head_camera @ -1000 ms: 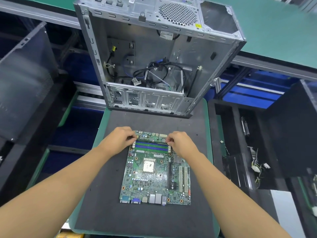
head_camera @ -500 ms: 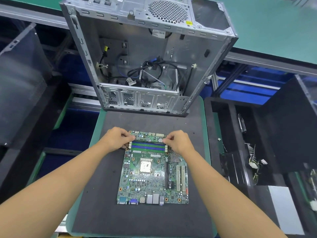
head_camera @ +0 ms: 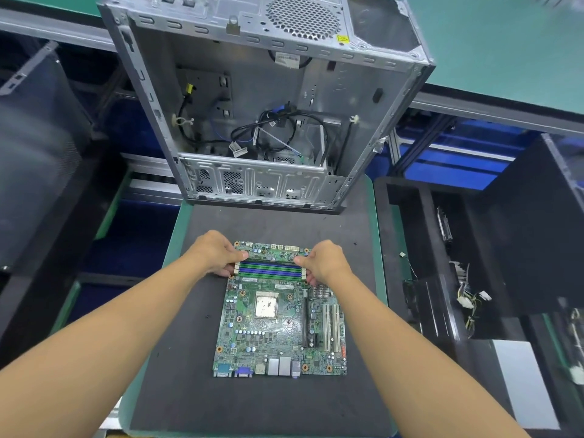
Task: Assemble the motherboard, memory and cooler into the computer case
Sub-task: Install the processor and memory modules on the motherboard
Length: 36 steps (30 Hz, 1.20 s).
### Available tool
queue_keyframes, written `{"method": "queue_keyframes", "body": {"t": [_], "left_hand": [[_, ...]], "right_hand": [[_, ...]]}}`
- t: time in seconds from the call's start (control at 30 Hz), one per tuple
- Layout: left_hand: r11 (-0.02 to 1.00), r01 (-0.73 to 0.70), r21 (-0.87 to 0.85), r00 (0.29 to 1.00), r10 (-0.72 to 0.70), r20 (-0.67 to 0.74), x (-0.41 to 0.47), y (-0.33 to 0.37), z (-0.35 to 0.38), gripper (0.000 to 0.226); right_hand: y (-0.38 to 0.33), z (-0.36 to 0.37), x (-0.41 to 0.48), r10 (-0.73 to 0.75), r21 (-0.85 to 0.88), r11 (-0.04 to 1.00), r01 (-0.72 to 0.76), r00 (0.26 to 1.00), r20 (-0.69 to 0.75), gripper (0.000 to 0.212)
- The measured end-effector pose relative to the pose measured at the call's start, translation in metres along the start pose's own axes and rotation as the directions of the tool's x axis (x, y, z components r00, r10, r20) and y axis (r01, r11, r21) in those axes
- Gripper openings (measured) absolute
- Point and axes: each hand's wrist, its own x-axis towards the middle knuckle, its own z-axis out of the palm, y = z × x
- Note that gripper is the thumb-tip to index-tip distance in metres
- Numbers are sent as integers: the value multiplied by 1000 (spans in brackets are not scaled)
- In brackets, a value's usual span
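Here we see the motherboard flat on the dark mat, just before the open computer case. Left hand and right hand, fingers curled, apparently pinch opposite ends of its memory slots.

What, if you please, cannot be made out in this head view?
- Latch state at the ends of the memory slots: head view, partly covered by the left hand and right hand, each grip curled over an end.
- Whether the slots are filled: too small to tell.
- Far end of the computer case: cut off by the upper edge.
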Motion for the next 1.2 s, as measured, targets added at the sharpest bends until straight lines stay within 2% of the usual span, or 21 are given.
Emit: {"method": "queue_keyframes", "body": {"t": [0.17, 0.3, 0.47, 0.63, 0.83, 0.97, 1.07, 1.2], "left_hand": [[998, 58, 28, 997, -57, -43, -4, 9, 2, 36], [995, 67, 70, 997, -65, -31, -10, 16, 2, 36], [993, 36, 114, 996, -26, -87, -18, 21, 8, 33], [975, 13, 222, 998, 0, -60, -25, 26, 7, 40], [981, -2, 192, 999, 11, -45, -29, 23, 5, 39], [974, 5, 227, 999, 8, -54, -28, 22, 3, 58], [976, 11, 219, 999, 0, -53, -26, 22, 4, 57], [974, 16, 225, 998, -2, -63, -27, 24, 5, 53]], "right_hand": [[-4, 4, 4, 18, -61, 998, -18, 1000, -7, 45], [-5, 1, 8, 31, -156, 987, -23, 998, 53, 49], [-5, 3, 14, 39, -216, 976, -27, 998, 52, 48], [-8, 7, 17, 70, -232, 971, -59, 997, 37, 46], [-7, 6, 15, 47, -293, 956, -30, 998, 52, 45], [0, 2, 15, -1, -127, 992, 6, 999, 39, 36], [2, 0, 18, 82, -95, 993, -75, 993, 80, 51], [2, -3, 20, 107, -33, 994, -104, 989, 98, 50]]}}
